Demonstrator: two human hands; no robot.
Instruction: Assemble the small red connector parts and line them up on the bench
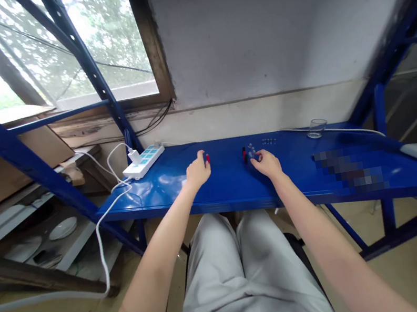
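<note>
My left hand (197, 171) is just above the blue tabletop, left of the middle. A small red piece (208, 158) shows at its thumb and fingertips; its kind is too small to tell, and the fingers seem closed on it. To the right, my right hand (269, 164) reaches down with thumb and forefinger curled close together. Anything between those fingertips is too small to make out. Several small clear pieces (251, 149) lie just beyond them. A small red and black object (244, 155) stands beside these pieces, on their left.
Several tiny pieces sit in rows (269, 141) behind my right hand. A clear glass (316, 128) stands farther right, near a blurred-out dark object (349, 170). A white power strip (144, 161) with a plugged-in cord lies at the left of the blue table (231, 195).
</note>
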